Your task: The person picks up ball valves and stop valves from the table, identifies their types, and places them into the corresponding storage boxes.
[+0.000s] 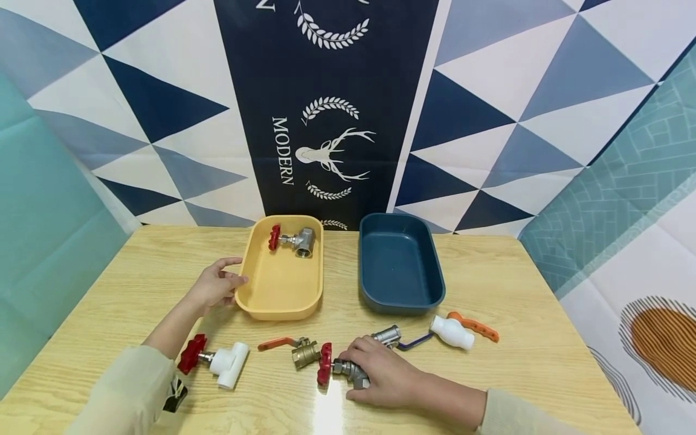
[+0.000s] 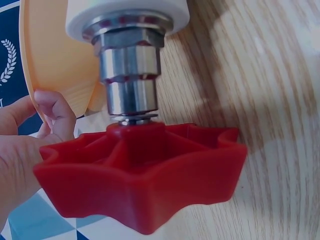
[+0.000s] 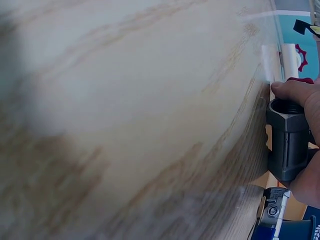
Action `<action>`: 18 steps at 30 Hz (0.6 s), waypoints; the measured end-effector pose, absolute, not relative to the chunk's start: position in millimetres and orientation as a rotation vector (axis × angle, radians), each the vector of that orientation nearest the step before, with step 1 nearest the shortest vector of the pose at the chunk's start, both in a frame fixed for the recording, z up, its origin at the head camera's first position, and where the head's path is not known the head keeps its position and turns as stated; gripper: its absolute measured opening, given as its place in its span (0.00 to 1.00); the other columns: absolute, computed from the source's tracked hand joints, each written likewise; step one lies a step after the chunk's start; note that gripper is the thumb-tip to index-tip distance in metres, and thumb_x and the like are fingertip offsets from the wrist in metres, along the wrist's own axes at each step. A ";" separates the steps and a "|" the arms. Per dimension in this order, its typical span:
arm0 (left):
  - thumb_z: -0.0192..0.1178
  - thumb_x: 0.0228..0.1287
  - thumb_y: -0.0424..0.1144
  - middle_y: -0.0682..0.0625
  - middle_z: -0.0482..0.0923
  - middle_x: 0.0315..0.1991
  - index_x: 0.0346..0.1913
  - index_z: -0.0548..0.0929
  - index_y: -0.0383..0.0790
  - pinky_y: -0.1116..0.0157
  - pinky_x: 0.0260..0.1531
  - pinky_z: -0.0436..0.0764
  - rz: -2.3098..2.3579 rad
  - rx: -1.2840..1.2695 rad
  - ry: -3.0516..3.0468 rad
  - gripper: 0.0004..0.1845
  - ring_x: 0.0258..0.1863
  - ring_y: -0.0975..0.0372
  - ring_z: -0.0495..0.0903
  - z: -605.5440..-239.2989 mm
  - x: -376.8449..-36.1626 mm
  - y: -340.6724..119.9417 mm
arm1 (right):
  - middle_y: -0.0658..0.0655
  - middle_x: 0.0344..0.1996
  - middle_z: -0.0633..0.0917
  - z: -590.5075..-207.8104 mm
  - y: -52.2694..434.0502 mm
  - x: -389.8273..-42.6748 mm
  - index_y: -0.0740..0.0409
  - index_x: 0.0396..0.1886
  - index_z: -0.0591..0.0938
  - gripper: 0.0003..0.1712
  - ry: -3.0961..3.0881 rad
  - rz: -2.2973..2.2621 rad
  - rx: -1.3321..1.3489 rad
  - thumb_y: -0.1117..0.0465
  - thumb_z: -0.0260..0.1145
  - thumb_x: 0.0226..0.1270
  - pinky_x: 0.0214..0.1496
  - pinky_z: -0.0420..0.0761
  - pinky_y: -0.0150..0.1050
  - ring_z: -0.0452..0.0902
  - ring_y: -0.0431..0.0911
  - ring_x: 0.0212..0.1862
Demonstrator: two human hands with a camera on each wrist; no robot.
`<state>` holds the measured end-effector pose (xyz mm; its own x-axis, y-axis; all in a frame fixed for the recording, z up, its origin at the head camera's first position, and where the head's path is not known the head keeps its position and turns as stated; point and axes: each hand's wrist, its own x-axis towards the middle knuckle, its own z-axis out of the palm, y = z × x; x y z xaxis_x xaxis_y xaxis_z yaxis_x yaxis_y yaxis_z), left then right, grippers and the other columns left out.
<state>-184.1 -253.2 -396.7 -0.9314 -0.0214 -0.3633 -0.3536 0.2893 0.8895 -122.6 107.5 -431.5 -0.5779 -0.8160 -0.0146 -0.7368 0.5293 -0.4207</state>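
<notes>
My left hand (image 1: 217, 286) pinches the left rim of a yellow plastic bin (image 1: 283, 293), thumb over the inside edge. In that bin lies a metal valve with a red handwheel (image 1: 302, 241). My right hand (image 1: 386, 374) grips a grey metal valve with a red handwheel (image 1: 324, 365) on the table; its threaded body (image 3: 288, 142) shows between thumb and fingers in the right wrist view. Nearest my left forearm is a white plastic valve (image 1: 228, 364), its red handwheel (image 2: 140, 175) filling much of the left wrist view.
A dark blue bin (image 1: 399, 266) stands right of the yellow one. Along the wooden table (image 1: 478, 272) lie a brass ball valve with an orange lever (image 1: 306, 354), a silver valve with a blue lever (image 1: 415, 342), and a white ball valve with an orange handle (image 1: 452, 332). A patterned wall covering rises behind.
</notes>
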 end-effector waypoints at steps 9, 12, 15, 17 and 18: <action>0.55 0.66 0.35 0.47 0.69 0.38 0.70 0.54 0.36 0.68 0.25 0.76 1.663 -0.352 2.294 0.33 0.25 0.65 0.72 -394.6 -184.2 -252.3 | 0.44 0.44 0.75 -430.4 107.5 -122.4 0.49 0.54 0.77 0.28 2.553 -0.554 -1.329 0.45 0.69 0.54 0.50 0.75 0.34 0.68 0.36 0.47; 0.55 0.66 0.35 0.47 0.69 0.38 0.70 0.54 0.36 0.68 0.25 0.76 1.661 -0.357 2.294 0.33 0.25 0.65 0.72 -395.0 -184.6 -252.1 | 0.44 0.44 0.75 -430.3 107.9 -123.0 0.49 0.54 0.77 0.28 2.548 -0.555 -1.335 0.45 0.69 0.54 0.49 0.75 0.33 0.68 0.36 0.47; 0.55 0.66 0.35 0.47 0.69 0.38 0.70 0.54 0.36 0.68 0.24 0.76 1.668 -0.353 2.290 0.33 0.24 0.65 0.72 -395.6 -184.2 -252.4 | 0.44 0.44 0.75 -429.5 107.8 -123.6 0.49 0.54 0.77 0.28 2.538 -0.567 -1.342 0.46 0.69 0.55 0.48 0.74 0.32 0.67 0.35 0.47; 0.55 0.66 0.34 0.47 0.70 0.38 0.70 0.54 0.36 0.68 0.24 0.76 1.676 -0.348 2.287 0.33 0.24 0.65 0.72 -395.8 -184.3 -252.6 | 0.44 0.44 0.75 -428.3 107.3 -124.3 0.50 0.54 0.77 0.28 2.534 -0.582 -1.348 0.47 0.69 0.54 0.48 0.74 0.31 0.67 0.35 0.46; 0.55 0.66 0.34 0.47 0.70 0.38 0.70 0.54 0.36 0.68 0.24 0.75 1.680 -0.347 2.285 0.33 0.24 0.65 0.72 -395.9 -184.5 -252.6 | 0.45 0.44 0.75 -427.6 107.0 -124.7 0.50 0.54 0.77 0.28 2.534 -0.590 -1.350 0.47 0.69 0.54 0.47 0.74 0.31 0.67 0.35 0.46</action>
<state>-184.5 -252.6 -395.9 -0.9310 -0.0251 -0.3642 -0.3551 0.2935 0.8875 -124.7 107.0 -427.6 -0.5585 -0.8295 0.0025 -0.7454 0.5005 -0.4403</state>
